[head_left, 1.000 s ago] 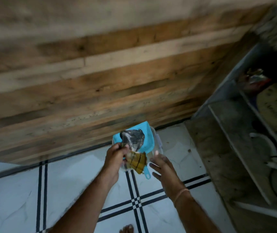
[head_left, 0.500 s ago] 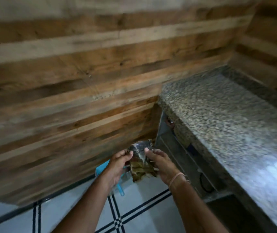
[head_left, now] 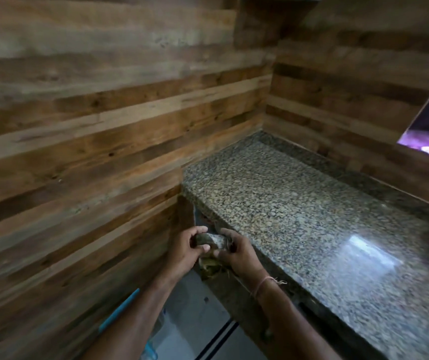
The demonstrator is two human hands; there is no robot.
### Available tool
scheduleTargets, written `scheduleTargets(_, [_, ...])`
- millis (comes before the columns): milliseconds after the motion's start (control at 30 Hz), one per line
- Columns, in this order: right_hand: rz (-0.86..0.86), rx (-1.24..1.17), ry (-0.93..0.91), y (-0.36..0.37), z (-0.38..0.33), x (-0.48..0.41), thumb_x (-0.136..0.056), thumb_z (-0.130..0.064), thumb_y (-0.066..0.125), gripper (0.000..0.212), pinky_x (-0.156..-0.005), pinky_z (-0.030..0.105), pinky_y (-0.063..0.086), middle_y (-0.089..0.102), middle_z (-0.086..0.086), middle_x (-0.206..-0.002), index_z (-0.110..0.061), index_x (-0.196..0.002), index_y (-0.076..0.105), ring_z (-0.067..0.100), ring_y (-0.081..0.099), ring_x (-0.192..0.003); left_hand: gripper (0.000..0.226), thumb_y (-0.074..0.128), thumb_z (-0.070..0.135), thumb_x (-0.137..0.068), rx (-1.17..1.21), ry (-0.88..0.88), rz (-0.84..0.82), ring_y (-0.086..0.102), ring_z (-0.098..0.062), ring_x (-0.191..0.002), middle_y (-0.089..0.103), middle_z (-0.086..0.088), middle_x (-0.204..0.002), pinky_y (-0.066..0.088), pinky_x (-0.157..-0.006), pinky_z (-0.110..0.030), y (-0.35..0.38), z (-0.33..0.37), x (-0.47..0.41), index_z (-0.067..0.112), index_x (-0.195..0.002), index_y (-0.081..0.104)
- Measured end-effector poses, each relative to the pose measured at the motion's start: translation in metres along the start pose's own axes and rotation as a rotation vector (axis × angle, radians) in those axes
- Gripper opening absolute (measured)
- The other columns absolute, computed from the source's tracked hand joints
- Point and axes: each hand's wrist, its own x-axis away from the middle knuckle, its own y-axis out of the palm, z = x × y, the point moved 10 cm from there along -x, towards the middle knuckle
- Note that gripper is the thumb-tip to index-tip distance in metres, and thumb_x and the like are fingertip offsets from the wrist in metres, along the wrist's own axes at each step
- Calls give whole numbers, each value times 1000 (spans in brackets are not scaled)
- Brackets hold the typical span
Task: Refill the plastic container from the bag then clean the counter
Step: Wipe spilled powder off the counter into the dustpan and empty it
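A: What are the hands doing?

B: The left hand [head_left: 186,249] and the right hand [head_left: 236,252] are both closed on the bag [head_left: 212,242], a small crumpled clear one with dark and yellowish contents. Each grips one end of its top, thumbs toward each other, and the rest of the bag hangs bunched below the fingers.

A: Where is that against the counter?

B: The bag is in the air just in front of the near left corner of the granite counter [head_left: 299,216], about level with its edge. The right hand overlaps that edge in the view; I cannot tell whether it touches the stone.

A: And the plastic container?

B: Below the left forearm, low and to the left of the hands. Only part shows: a blue lid edge [head_left: 119,310] running along the forearm, a blue clip lower down, and a bit of clear wall. How it is carried is hidden by the arm.

A: Beyond the hands?

B: A wood plank wall [head_left: 91,139] to the left and ahead. The counter stretches away to the right of the right hand, with a bright reflection on it. A thin cord [head_left: 265,281] circles the right wrist. Under the hands lies pale tiled floor [head_left: 195,315] with dark lines.
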Motion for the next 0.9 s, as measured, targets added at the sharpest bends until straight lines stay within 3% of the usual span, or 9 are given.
scheduleTargets(100, [89,29,36,-24,34,-31,-70,-29,83,42,-86,50,61,77,6,-105,-35,-109,69,21,75,-97,33,79,-1,-80,-114,77,-7,67,-9,-101,72,1,-107,48,-83,-12,13,10,-33,11,-110,73])
scheduleTargets(233, [270,-118,47,-59,8,-26,-81,-12,80,14,-75,46,64,76,8,-83,-19,-87,70,19,75,-78,10,77,10,-86,-104,113,-17,61,-11,-81,64,-3,-92,47,-74,-19,32,19,-78,18,-87,71])
scheduleTargets(333, [293,-264,68,-76,16,-28,-90,-10,74,10,-65,25,58,74,-1,-78,-14,-86,65,12,72,-72,7,67,21,-97,-1,2,-179,66,-16,-83,71,-5,-90,53,-78,-34,67,6,-101,22,-90,65])
scheduleTargets(400, [267,-389,104,-86,28,-29,-94,-8,68,5,-65,25,59,76,3,-83,-4,-95,65,15,74,-75,23,66,35,-96,49,-69,-215,72,-23,-96,75,-9,-102,58,-88,-45,94,-7,-115,14,-104,67])
scheduleTargets(467, [305,-475,163,-100,45,-28,-93,-9,69,21,-69,31,61,74,13,-99,-4,-111,60,21,75,-82,35,67,41,-94,114,-150,-183,71,-29,-103,73,-12,-108,57,-93,-51,115,-20,-123,11,-112,63])
scheduleTargets(600, [572,-426,245,-151,91,-26,-91,-14,72,32,-63,36,60,69,20,-105,-26,-111,50,29,76,-83,51,78,33,-88,159,-285,-363,67,-27,-105,64,-11,-114,57,-89,-44,177,-24,-129,17,-122,43])
scheduleTargets(700, [654,-326,272,-181,109,-28,-89,-18,75,36,-63,39,62,64,23,-107,-28,-108,45,34,74,-84,64,84,22,-74,78,-307,-455,69,-32,-103,67,-14,-113,61,-83,-47,209,-32,-135,29,-113,34])
scheduleTargets(800, [639,-244,226,-196,111,-39,-91,-17,70,30,-70,47,64,63,18,-106,-30,-104,45,39,71,-91,44,77,2,-82,-56,-168,-400,69,-30,-98,70,-12,-106,58,-75,-40,224,-20,-151,22,-103,45])
scheduleTargets(900, [616,-88,239,-209,124,-58,-94,-9,65,31,-71,34,63,66,-2,-107,-37,-95,52,21,69,-92,28,77,0,-82,-153,-82,-381,72,-20,-98,73,3,-102,61,-74,-28,248,-16,-173,23,-89,63])
